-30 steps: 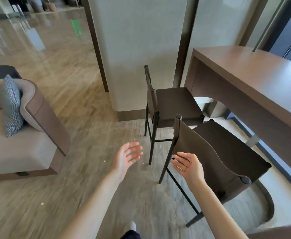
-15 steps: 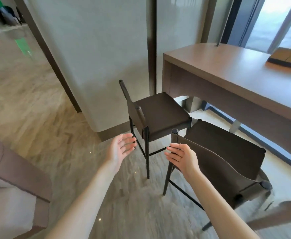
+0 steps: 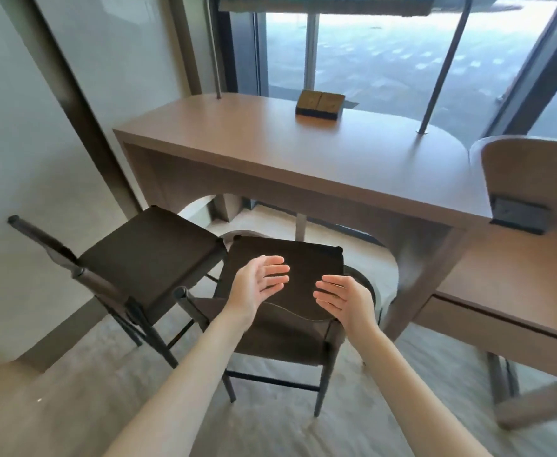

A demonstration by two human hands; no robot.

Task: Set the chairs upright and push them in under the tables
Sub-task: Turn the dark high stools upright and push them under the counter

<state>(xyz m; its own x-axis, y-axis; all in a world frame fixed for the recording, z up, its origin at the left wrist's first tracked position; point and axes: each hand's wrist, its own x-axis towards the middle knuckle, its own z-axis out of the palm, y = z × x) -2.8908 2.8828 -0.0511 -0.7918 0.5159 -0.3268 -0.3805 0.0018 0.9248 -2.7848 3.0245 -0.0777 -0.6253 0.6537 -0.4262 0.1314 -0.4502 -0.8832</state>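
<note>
Two bare forearms reach forward from the bottom edge. The left hand (image 3: 257, 285) and right hand (image 3: 343, 300) are held over the near chair (image 3: 280, 331), palms turned toward each other, fingers straight and released, grasping nothing; whether either wrist touches the backrest below cannot be told. The near chair stands upright on dark thin legs, its brown backrest nearest the viewer and its dark seat pointing toward the tabletop (image 3: 303, 153); the seat's far edge lies near the tabletop's front edge, and most of the seat is outside it. Just to the left, a second chair (image 3: 145, 252) of the same kind also stands upright, turned at an angle so that its backrest points left toward the wall (image 3: 23, 143); its seat corner lies just beside the near chair's seat, and its far corner reaches the arched opening below the tabletop. On the right, a separate lower wooden surface (image 3: 514, 275) with a curved back panel adjoins the table, a dark socket plate (image 3: 519, 214) set at its edge. The brown tabletop has a rounded right end; two slim metal poles (image 3: 435, 77) rise from it, and a small wooden block (image 3: 320, 103) on a dark base rests near its far edge. Beyond it, a window (image 3: 386, 51) shows bright pavement outside.
</note>
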